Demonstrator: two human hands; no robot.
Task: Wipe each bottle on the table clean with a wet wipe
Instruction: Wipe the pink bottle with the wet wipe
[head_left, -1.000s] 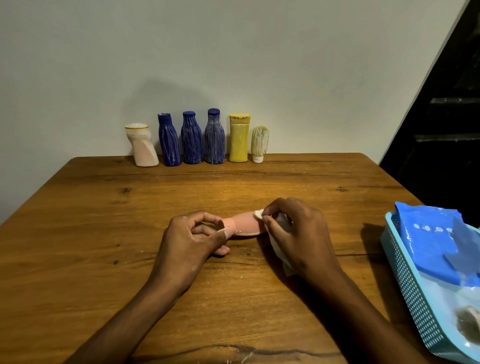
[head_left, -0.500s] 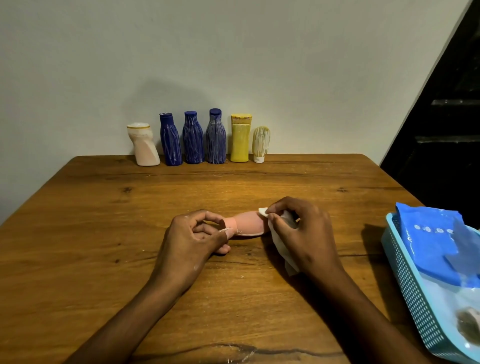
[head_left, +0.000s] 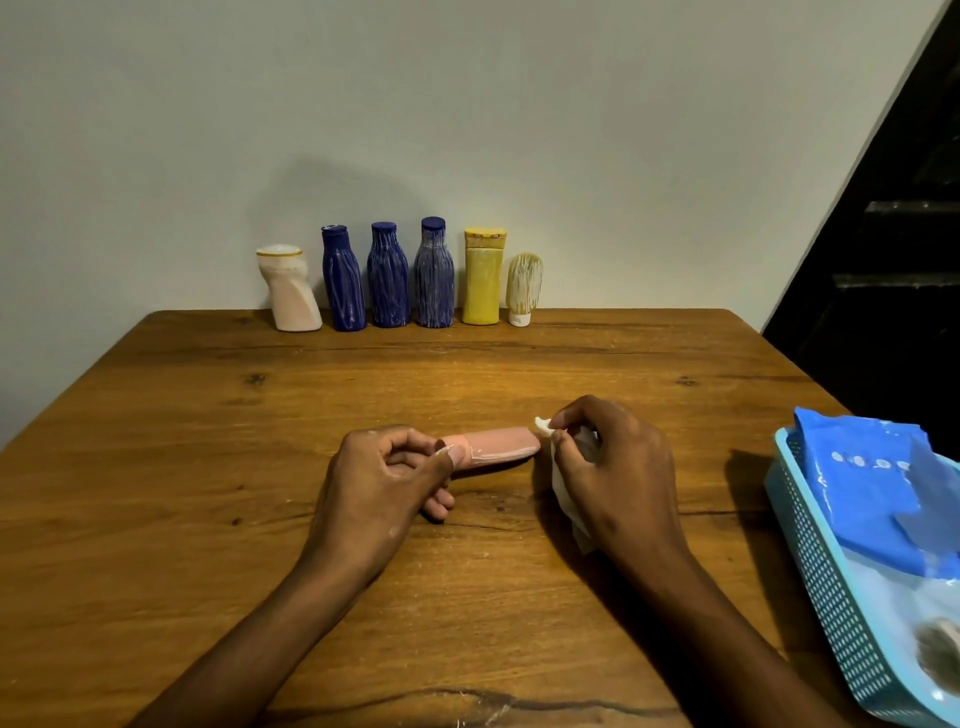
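No legible writing. The left hand (head_left: 382, 478) pinches the cap end of the pink tube (head_left: 500, 443) lying mid-tabletop (head_left: 208, 467); the right hand (head_left: 605, 470) grips a wet wipe (head_left: 563, 480) at its far end. The blue basket (head_left: 826, 577) holds a blue wipes pack (head_left: 862, 483)

Wooden table (head_left: 208, 467): six bottles (head_left: 388, 278) along back edge, basket (head_left: 831, 582) right.

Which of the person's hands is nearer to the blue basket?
The right hand, holding a wet wipe, sits nearer the blue basket; the left hand, gripping the pink bottle, lies farther away.
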